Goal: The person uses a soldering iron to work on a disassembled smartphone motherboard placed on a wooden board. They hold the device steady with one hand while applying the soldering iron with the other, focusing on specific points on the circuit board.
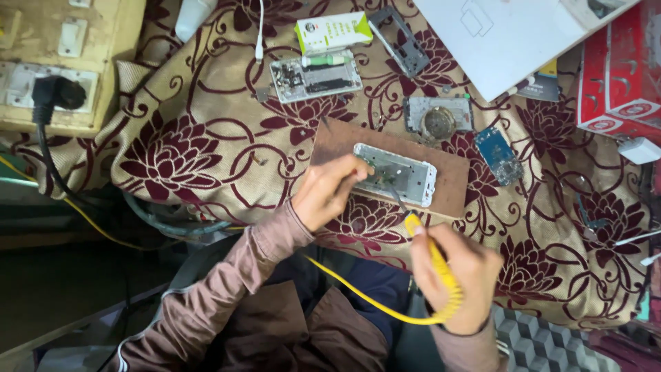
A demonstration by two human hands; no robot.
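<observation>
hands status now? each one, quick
Left hand: fingers closed, pressing on the opened phone on the board; whether it pinches anything cannot be told.
Right hand: closed on the yellow soldering iron, tip at the phone.

Can't really see the soldering iron's tip (pixel 398 198), too thin and blurry where it meets the opened phone (pixel 396 174). The left hand (pixel 323 193) covers the phone's near end, so whatever it's pinching is hidden. The red boxes (pixel 616 83) get chopped by the right edge (white board (pixel 509 38) runs off the top too). The plug's cable (pixel 51 165) disappears under the cloth.
</observation>
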